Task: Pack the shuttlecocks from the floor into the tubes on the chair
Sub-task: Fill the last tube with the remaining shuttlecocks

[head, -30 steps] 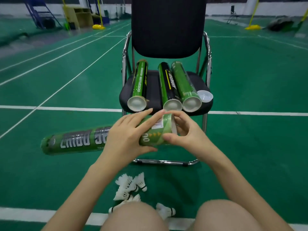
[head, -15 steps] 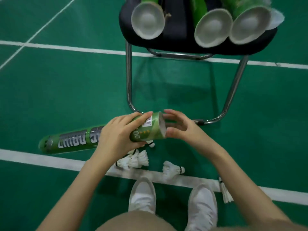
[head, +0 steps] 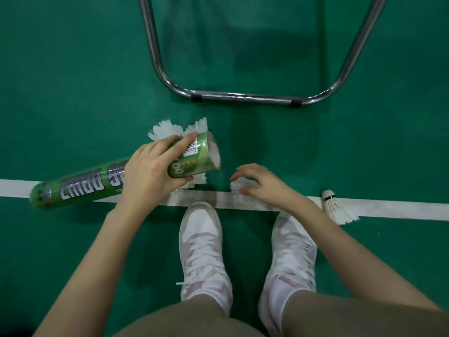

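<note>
My left hand grips a long green shuttlecock tube near its open end, which points right and hangs low over the floor. White shuttlecocks lie on the green floor behind and under the tube mouth. My right hand reaches down with curled fingers around a white shuttlecock on the court line; thumb and fingers touch it. Another shuttlecock lies on the line to the right. The chair seat and its tubes are out of view.
The chair's chrome base frame rests on the floor just ahead. My two white shoes stand behind the white court line. Green court floor surrounds everything.
The view tilted down from the chair seat to the floor. My right hand left the tube mouth and dropped to a shuttlecock on the line. The left hand lowered the tube.
</note>
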Action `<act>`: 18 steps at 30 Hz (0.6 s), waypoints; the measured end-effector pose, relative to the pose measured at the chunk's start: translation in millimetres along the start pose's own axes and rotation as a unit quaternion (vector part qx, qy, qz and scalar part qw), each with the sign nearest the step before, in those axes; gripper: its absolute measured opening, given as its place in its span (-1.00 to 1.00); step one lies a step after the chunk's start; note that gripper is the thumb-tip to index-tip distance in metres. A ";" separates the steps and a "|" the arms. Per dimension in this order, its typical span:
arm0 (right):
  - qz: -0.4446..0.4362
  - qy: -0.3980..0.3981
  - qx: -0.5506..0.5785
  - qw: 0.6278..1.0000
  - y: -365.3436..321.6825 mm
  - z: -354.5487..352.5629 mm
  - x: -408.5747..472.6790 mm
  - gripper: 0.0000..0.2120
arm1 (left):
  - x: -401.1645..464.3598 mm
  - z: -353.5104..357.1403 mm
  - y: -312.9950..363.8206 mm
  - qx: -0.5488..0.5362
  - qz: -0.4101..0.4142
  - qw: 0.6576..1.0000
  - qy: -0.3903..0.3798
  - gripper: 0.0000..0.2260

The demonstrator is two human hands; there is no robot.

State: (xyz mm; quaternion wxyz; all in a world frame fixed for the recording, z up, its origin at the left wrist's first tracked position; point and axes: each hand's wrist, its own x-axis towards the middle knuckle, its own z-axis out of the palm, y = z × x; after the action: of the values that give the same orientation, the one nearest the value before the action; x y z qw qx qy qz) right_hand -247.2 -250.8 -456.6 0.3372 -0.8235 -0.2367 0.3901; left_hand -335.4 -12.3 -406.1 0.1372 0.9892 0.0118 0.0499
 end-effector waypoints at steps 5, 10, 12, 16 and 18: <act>0.014 -0.001 0.006 1.000 12.5 10.8 1.1 -0.65 | -3.1 15.4 -1.6 -0.003 -0.001 1.000 -0.009 -0.21; 0.028 0.027 0.029 0.999 17.0 9.7 0.4 -0.45 | -2.8 23.9 -0.3 -0.001 -0.001 1.000 -0.006 -0.24; 0.023 0.027 0.024 0.999 17.6 10.0 1.0 -0.42 | -2.6 25.2 0.6 0.001 -0.005 1.000 -0.005 -0.25; 0.022 0.057 0.011 0.998 18.5 10.4 0.9 -0.62 | -2.4 28.2 3.6 0.001 -0.006 1.000 -0.006 -0.26; 0.019 0.104 -0.021 0.994 18.6 9.7 0.6 -0.73 | -3.1 29.6 6.2 0.005 -0.001 1.000 -0.010 -0.25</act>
State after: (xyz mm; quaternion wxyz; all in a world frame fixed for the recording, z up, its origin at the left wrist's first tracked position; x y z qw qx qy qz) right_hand -252.2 -259.1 -475.2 0.3352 -0.8706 -0.1927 0.3040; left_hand -335.4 -26.4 -433.0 0.1328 0.9903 0.0113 0.0401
